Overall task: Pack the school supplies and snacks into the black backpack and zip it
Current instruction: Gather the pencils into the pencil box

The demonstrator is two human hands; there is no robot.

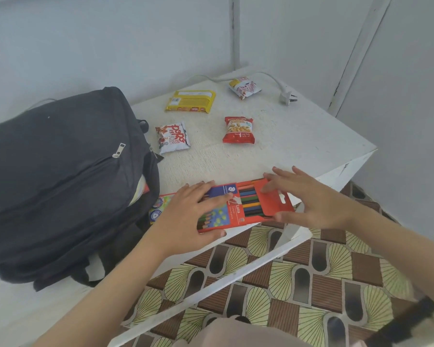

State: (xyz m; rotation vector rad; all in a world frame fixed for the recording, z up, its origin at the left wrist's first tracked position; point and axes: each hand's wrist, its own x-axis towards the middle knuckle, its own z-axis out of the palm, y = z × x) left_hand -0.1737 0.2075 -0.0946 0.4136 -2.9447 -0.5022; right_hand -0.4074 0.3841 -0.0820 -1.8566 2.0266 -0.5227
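The left hand (pixel 186 211) is clasped on the pencil box (pixel 233 212), laid lengthwise toward the backpack (pixel 60 171) at left, the right hand (pixel 308 199) flat on its flap (pixel 276 200).

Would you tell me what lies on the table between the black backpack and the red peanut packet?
In the head view, one white snack packet with red lettering lies between the black backpack and the red peanut packet.

White table (pixel 298 136) in corner, pale walls (pixel 110 33), brown-yellow patterned floor (pixel 311 284)
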